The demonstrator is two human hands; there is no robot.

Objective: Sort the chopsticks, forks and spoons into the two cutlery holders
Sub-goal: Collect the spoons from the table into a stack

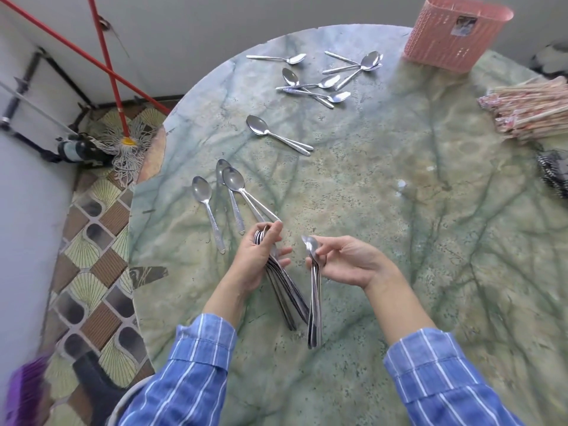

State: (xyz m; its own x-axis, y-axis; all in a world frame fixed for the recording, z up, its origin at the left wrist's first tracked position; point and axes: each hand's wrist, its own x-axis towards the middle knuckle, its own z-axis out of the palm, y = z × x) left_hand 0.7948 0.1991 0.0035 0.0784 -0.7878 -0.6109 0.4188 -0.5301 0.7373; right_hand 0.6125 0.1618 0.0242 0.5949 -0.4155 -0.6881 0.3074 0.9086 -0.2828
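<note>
Grips a fanned bundle of spoons (285, 296) in the left hand (261, 259). Pinches a smaller bunch (315, 309) in the right hand (347, 261), handles down, near the tabletop's (399, 210) front edge, with open marble to the right. Finds loose spoons (233, 186) toward the left edge, more spoons (319, 78) near the far edge, a pink holder (451, 35) behind them, chopsticks (528, 112) at the right edge and a mop (123, 142) on the tiled floor.

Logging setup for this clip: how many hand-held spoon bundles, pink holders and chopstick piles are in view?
spoon bundles: 2
pink holder: 1
chopstick pile: 1
Total: 4
</note>
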